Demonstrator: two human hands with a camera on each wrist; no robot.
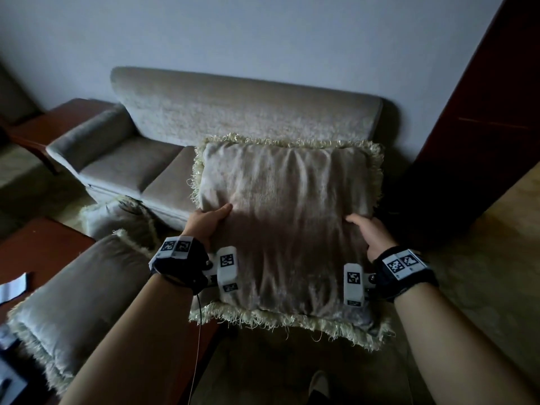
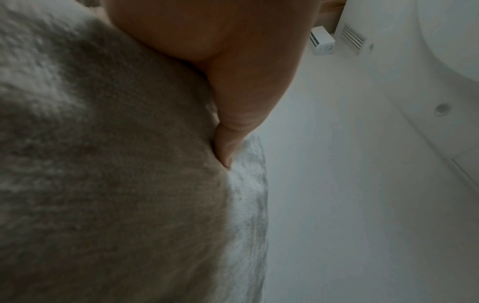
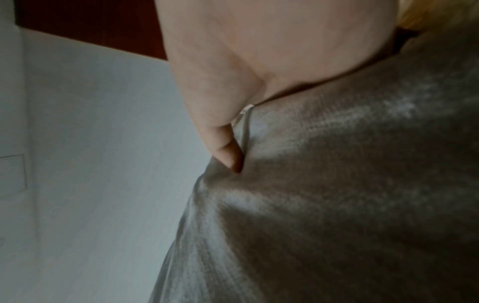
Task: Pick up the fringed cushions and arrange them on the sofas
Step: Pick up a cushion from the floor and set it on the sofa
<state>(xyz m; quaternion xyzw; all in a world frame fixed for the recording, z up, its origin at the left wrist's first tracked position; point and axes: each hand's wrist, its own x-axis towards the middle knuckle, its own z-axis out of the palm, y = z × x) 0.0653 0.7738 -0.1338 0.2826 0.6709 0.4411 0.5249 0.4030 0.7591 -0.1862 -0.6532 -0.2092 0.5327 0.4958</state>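
From the head camera, a square taupe velvet cushion with a pale fringed border (image 1: 287,229) is held up in the air by both hands, in front of the right end of a long grey-beige fabric sofa (image 1: 181,127) that stands against a pale wall (image 1: 263,36). The left hand (image 1: 206,222) grips the cushion's left edge with the thumb lying on the front face; the right hand (image 1: 369,232) grips the right edge the same way, thumb on the front. The fingers behind the cushion are hidden. The sofa's 2 seat pads to the left of the cushion lie bare. A dark red-brown wooden panel (image 1: 491,118) rises just right of the cushion. On the floor near the sofa's front edge lies a second fringed cushion (image 1: 117,217), and a third fringed cushion (image 1: 79,293) sits near left, partly on a dark brown low table (image 1: 38,244). Bare floor (image 1: 482,258) opens to the right.

The left wrist camera shows the left hand's thumb (image 2: 228,147) pressed into the held cushion's plush fabric (image 2: 103,164), denting it; the pale wall (image 2: 362,184) fills the right side.

The right wrist camera shows the right hand's thumb (image 3: 230,155) dug into the cushion's fabric (image 3: 337,194), with creases spreading from the tip. The pale wall (image 3: 103,143) lies left, and the dark red-brown panel's edge (image 3: 90,24) crosses the top.
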